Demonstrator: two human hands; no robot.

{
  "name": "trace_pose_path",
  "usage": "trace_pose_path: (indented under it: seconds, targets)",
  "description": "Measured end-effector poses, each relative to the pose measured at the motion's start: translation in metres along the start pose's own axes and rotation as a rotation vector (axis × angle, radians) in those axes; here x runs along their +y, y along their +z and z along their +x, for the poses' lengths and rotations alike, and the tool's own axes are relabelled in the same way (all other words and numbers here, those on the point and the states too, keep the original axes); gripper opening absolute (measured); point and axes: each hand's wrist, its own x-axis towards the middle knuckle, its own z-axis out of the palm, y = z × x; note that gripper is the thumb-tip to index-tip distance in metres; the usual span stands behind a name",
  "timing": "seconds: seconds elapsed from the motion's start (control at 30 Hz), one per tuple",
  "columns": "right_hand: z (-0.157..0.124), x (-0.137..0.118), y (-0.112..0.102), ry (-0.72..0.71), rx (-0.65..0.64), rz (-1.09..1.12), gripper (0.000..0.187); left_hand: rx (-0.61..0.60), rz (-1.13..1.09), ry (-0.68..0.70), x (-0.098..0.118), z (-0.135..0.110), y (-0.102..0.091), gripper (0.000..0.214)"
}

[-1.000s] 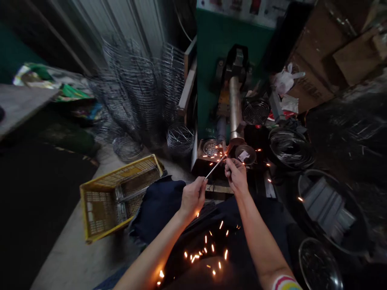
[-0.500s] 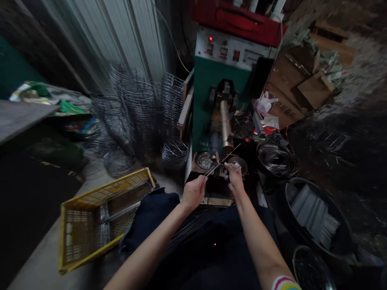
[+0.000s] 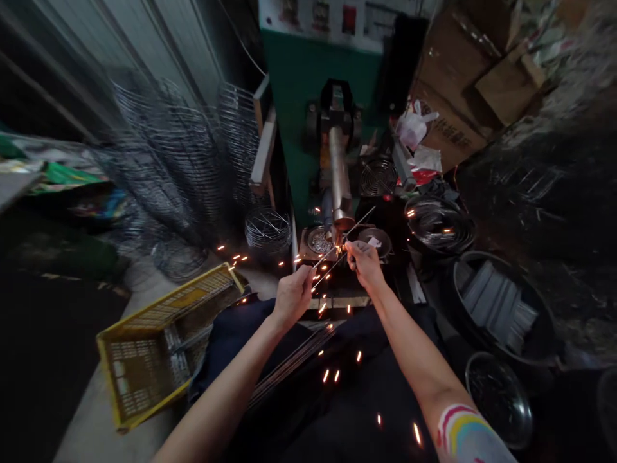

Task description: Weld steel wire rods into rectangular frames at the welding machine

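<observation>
My left hand (image 3: 290, 297) is closed round the near end of a thin metal rod (image 3: 324, 258). The rod slants up and right to the tip of the welding machine's steel arm (image 3: 339, 173). My right hand (image 3: 362, 260) is pinched shut just right of the rod's far end, on something I cannot make out. Orange sparks (image 3: 332, 373) fly from the contact point and fall over my dark apron. A bundle of long rods (image 3: 289, 366) lies across my lap. Two small metal bowls (image 3: 319, 240) sit under the arm.
A yellow plastic crate (image 3: 159, 341) lies tilted on the floor at my left. Stacks of wire cages (image 3: 193, 161) stand behind it. Wire coils (image 3: 436, 226), a black tub of grey pieces (image 3: 501, 315) and a dark bowl (image 3: 499, 399) sit on the right. Cardboard boxes (image 3: 463, 83) are beyond.
Sparks flew one second ago, had nearly stopped half a second ago, and fly again now. Both hands stay at the machine's tip; the camera view has swung, lastly downwards.
</observation>
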Motion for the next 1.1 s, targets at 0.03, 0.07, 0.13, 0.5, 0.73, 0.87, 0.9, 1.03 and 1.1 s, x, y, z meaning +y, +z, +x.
trace_pose_path:
  seconds: [0.03,0.07,0.13,0.5,0.73,0.87,0.9,1.03,1.1]
  targets:
    - [-0.002,-0.002,-0.005,0.007,-0.026,-0.040,0.041,-0.013,-0.009,-0.015,0.001,0.001,-0.001,0.027]
    - [-0.005,-0.004,-0.011,0.007,-0.045,-0.092,0.042,-0.030,-0.024,-0.030,0.002,0.001,-0.003,0.027]
    - [-0.019,-0.008,-0.031,-0.017,-0.039,-0.233,0.042,-0.077,-0.068,-0.046,0.003,0.001,-0.009,0.028]
    - [-0.138,0.016,-0.166,-0.266,0.102,-1.221,0.031,-0.243,-0.168,0.005,0.001,0.012,-0.023,0.033]
    - [-0.130,0.015,-0.180,-0.237,0.083,-1.293,0.038,-0.520,0.387,0.167,0.005,0.005,-0.052,0.014]
    - [-0.130,0.015,-0.194,-0.254,0.101,-1.286,0.045,-0.482,0.566,0.036,-0.029,-0.041,-0.118,0.020]
    - [-0.131,0.016,-0.196,-0.246,0.114,-1.312,0.046,-0.405,0.585,-0.029,-0.042,-0.057,-0.139,0.019]
    - [-0.131,0.018,-0.198,-0.140,0.151,-1.480,0.052,0.177,0.413,-0.410,-0.098,-0.132,-0.214,0.022]
    - [-0.128,0.020,-0.196,-0.068,0.132,-1.569,0.055,0.546,0.176,-0.675,-0.124,-0.170,-0.230,0.024]
